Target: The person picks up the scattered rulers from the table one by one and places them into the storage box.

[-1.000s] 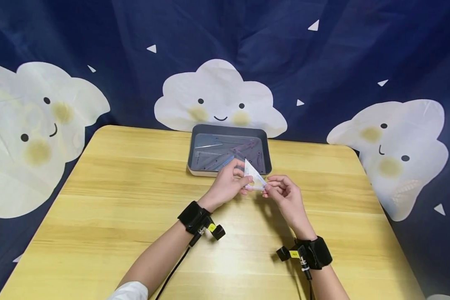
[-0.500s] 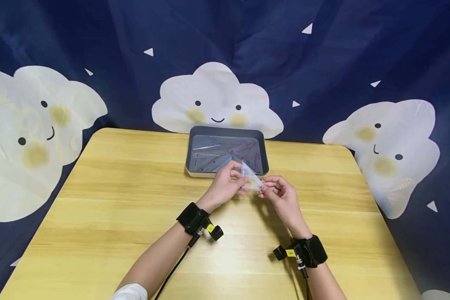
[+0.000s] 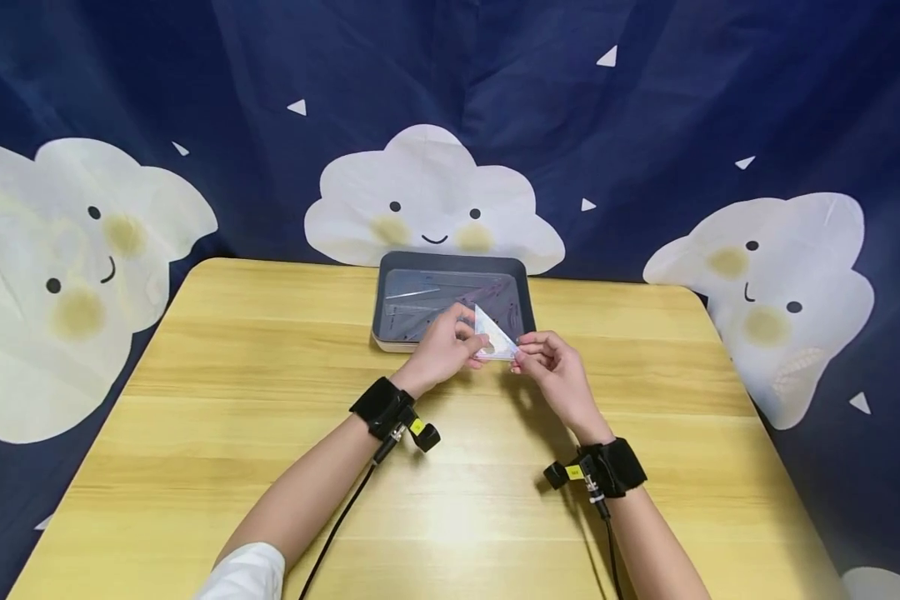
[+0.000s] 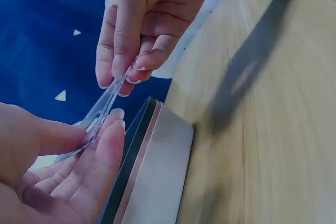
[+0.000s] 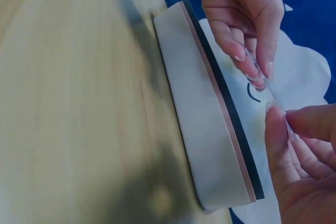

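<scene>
A clear plastic triangle ruler [image 3: 494, 339] is held in the air between both hands, just over the front edge of a dark grey tray [image 3: 450, 260]. My left hand [image 3: 468, 340] pinches its left side with thumb and fingers. At the ruler's right corner my right hand [image 3: 523, 357] pinches it. The left wrist view shows the ruler [image 4: 102, 111] edge-on between the left hand [image 4: 100, 129] and right hand [image 4: 126, 74]. In the right wrist view the ruler [image 5: 265, 85] spans the right hand [image 5: 281, 114] and left hand [image 5: 257, 74].
The tray holds several more clear rulers [image 3: 427, 310], and its pale outer wall [image 4: 157, 171] [image 5: 199, 114] stands close under the hands. It sits at the back middle of a yellow wooden table [image 3: 232, 400]. A dark blue cloud-print curtain [image 3: 435, 196] hangs behind.
Both hands, still holding the triangle ruler, have moved a little farther from me, so the ruler now hangs over the tray's front edge. The grips look unchanged.
</scene>
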A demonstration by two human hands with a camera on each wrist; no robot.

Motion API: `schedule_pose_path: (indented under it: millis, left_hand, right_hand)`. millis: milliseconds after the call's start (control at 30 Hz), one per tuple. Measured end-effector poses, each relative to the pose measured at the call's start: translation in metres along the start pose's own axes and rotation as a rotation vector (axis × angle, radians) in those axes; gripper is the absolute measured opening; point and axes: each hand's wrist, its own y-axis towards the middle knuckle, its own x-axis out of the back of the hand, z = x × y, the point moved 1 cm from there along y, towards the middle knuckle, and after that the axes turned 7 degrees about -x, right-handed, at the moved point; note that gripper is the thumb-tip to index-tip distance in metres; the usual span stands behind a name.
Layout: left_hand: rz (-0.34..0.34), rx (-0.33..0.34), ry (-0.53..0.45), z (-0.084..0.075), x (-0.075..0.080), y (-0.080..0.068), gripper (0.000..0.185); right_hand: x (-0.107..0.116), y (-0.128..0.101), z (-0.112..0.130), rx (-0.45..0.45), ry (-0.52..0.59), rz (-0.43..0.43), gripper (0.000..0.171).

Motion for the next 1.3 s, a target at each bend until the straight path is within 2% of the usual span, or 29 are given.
schedule_pose_path:
  millis: [167,367,633,700,933,1133,1300]
  left_hand:
    - [-0.012,0.045,-0.024,0.0,0.006,0.008,0.036]
    - [-0.028,0.054,-0.035,-0.003,0.012,0.015,0.034]
    - [-0.049,0.096,-0.086,-0.001,0.014,0.019,0.038]
    - [-0.05,0.106,-0.073,-0.001,0.016,0.021,0.038]
    - [-0.046,0.116,0.072,0.0,0.024,0.031,0.036]
    - [-0.051,0.083,0.118,0.003,0.032,0.044,0.037]
    - [-0.07,0.1,0.131,0.008,0.037,0.05,0.036]
  right_hand:
    - [-0.002,0.013,0.002,0.014,-0.072,-0.004,0.025]
    - [-0.003,0.028,0.007,0.04,-0.166,-0.003,0.023]
    - [-0.002,0.04,0.008,0.037,-0.187,0.022,0.021]
    - [-0.002,0.042,0.009,0.035,-0.191,0.026,0.021]
    - [-0.002,0.055,0.01,0.028,-0.19,0.047,0.022]
    - [-0.002,0.075,0.01,0.029,-0.245,0.046,0.023]
    - [-0.007,0.085,0.016,0.015,-0.29,0.094,0.025]
